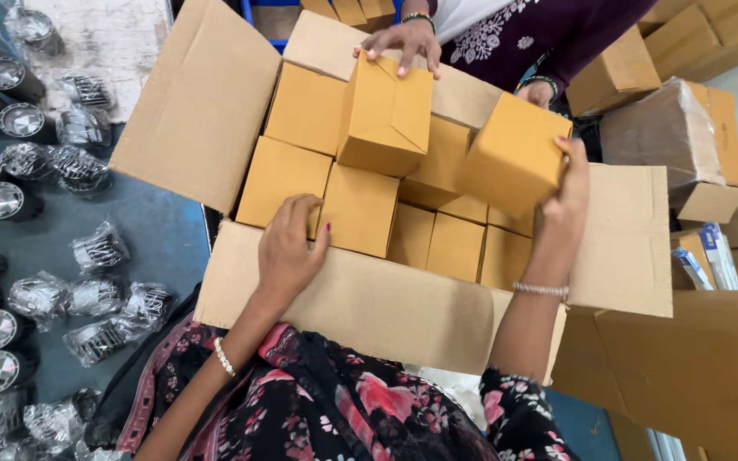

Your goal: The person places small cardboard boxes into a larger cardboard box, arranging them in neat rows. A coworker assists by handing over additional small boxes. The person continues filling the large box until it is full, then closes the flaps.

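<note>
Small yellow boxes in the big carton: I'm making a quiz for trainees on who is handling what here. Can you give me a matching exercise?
Things:
1. left hand
2. right hand
3. co-worker's hand
4. bagged metal parts

Places:
A. holds a tilted small box at the carton's right side
B. lie on the blue surface, left of the carton
C. rests on packed boxes at the carton's near edge
D. grips a raised box at the far side

Pairs: 1-C, 2-A, 3-D, 4-B

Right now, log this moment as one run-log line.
left hand: rests on packed small box | right hand: holds tilted small box over large carton | co-worker's hand: places another box
</note>
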